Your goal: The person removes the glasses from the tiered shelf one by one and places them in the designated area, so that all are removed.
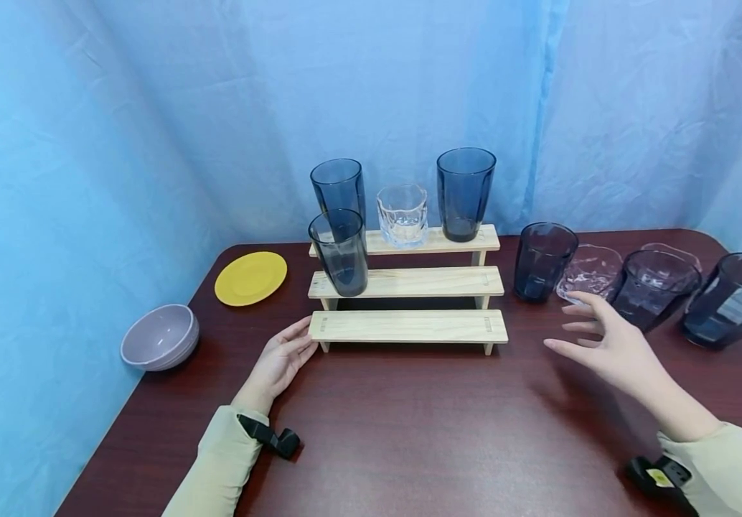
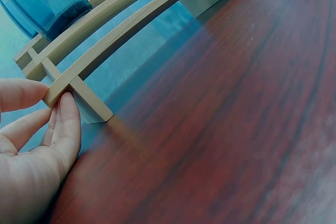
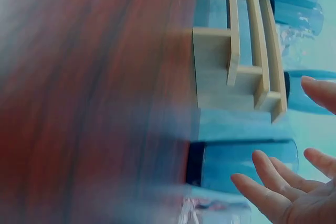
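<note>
The left hand (image 1: 280, 362) pinches the front-left end of the wooden rack (image 1: 408, 327). The right hand (image 1: 613, 348), fingers spread, hangs near 3 dark tumblers (image 1: 542, 262) on the desk (image 1: 410, 431). I judge loading partial: 4 glasses (image 1: 464, 197) occupy the rear 2 tiers (image 1: 432, 281); the tumblers apparently remain.

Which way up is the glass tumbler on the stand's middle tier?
Upright: the glass tumbler stands base down on the middle tier, wider rim uppermost.

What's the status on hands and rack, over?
Left hand grips rack at left end. Right hand holds nothing, near glasses. Four more glasses upright on rack. Front looks unobstructed.
</note>
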### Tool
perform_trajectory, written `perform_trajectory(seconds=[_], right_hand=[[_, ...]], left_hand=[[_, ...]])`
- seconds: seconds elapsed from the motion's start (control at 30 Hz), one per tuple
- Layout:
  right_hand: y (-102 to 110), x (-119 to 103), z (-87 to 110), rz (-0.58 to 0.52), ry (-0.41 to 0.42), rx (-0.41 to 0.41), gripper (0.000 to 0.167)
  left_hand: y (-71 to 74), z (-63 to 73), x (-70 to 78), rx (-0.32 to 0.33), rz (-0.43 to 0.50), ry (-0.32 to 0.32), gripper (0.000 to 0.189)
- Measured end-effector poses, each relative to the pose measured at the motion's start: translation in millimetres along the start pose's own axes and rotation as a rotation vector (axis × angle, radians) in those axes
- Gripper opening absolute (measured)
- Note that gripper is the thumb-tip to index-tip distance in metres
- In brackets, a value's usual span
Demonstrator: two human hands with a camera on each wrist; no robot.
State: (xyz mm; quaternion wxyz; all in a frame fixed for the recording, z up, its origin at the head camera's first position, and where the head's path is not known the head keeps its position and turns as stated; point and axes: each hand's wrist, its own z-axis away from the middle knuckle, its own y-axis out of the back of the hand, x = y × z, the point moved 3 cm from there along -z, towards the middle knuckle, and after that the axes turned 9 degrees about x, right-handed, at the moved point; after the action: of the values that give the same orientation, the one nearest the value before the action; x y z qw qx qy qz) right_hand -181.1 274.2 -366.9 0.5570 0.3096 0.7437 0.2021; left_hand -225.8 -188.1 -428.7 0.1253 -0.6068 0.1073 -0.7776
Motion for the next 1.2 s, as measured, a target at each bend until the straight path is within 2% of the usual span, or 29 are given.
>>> perform_trajectory(seconds=[0.23,0.53,0.9,1.07,1.2], right_hand=[[-24,-27,-8.0,-0.091,0.031,-0.034,0.074],[-46,-54,-23.4,-0.186,0.094,-0.009,0.071],[-64,-79,-42.6,-0.307,0.080,-0.006,0.075],[-73,-90,-52.9,-0.349,0.120,0.043,0.074],[-80,-100,-61.8,-0.399,0.116,0.052,0.075]], left_hand=[[1.2,1.1,-2.2,0.010,0.006,0.014,0.056],[-1.8,-0.2,-1.5,-0.013,0.006,0.010,0.057],[-3.2,-0.7,1.6,-0.007,0.005,0.011,0.056],[-2.6,0.3,2.2,-0.003,0.006,0.015,0.056],[-1.2,0.7,1.4,-0.002,0.005,0.015,0.056]])
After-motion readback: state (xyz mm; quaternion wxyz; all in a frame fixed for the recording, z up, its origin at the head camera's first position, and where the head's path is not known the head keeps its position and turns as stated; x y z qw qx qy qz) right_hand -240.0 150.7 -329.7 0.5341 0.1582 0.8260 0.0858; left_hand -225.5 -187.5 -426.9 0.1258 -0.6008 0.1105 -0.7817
